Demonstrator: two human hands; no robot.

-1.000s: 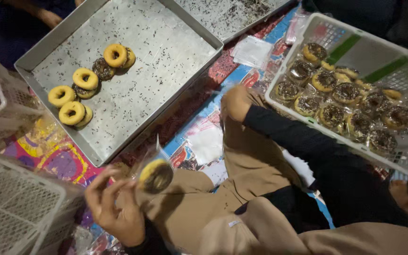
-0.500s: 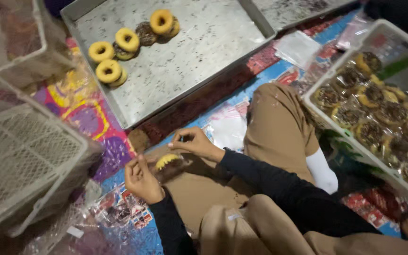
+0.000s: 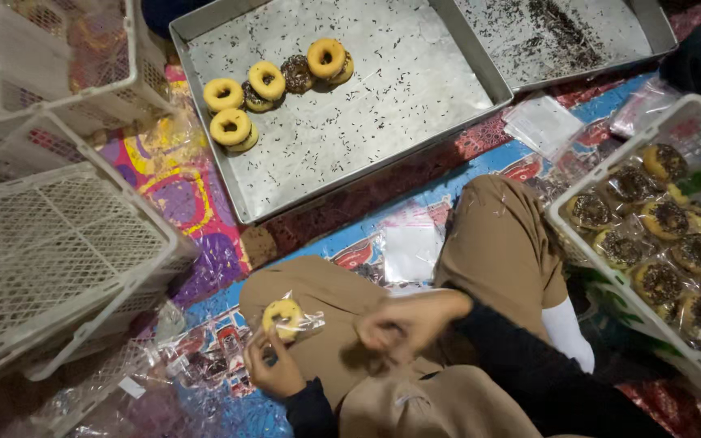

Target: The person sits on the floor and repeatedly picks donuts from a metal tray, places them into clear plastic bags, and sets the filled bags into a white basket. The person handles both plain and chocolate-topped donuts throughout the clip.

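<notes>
My left hand [image 3: 273, 367] holds a yellow doughnut in a clear plastic bag [image 3: 285, 316] over my lap, fingers pinched on the wrap. My right hand [image 3: 409, 322] hovers just to the right of it above my knee, fingers curled loosely, blurred, with nothing clearly in it. Several doughnuts [image 3: 268, 79], some plain yellow and some chocolate-topped, lie in a metal tray [image 3: 415, 105] on the floor ahead. I sit cross-legged in tan trousers [image 3: 501, 243].
A white basket [image 3: 565, 203] at right holds several bagged chocolate-sprinkled doughnuts [image 3: 659, 219]. White plastic crates [image 3: 58, 243] stack at left. A second metal tray [image 3: 578, 40] with sprinkle crumbs lies at top right. Empty clear bags [image 3: 411, 247] rest on the colourful mat.
The view has tilted toward the trays. My right hand has drawn away from the bagged doughnut to the right; my left hand keeps hold of it.
</notes>
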